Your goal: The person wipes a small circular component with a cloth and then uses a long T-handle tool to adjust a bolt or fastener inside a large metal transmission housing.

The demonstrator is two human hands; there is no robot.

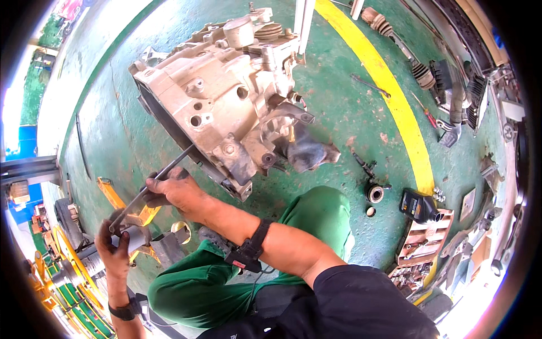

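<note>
A large tan metal gearbox housing (pixel 217 79) stands on the green floor in front of me, with its open rim toward the left. A long dark metal bar (pixel 176 159) slants up from my hands to that lower left rim. Its far tip is at the rim's edge, and I cannot tell how deep it reaches. My right hand (pixel 179 193) is closed round the bar's middle, thumb on top. My left hand (pixel 114 248) grips its near end, fingers curled up around it. Below the housing's right side sticks out a dark bracket-like part (pixel 307 151).
A drive shaft (pixel 398 48) lies at the far right, past a yellow floor line (pixel 389 79). A black bottle (pixel 418 206) and a wooden crate (pixel 426 237) with tools stand at the right. Yellow metal equipment (pixel 110 194) is by my left hand.
</note>
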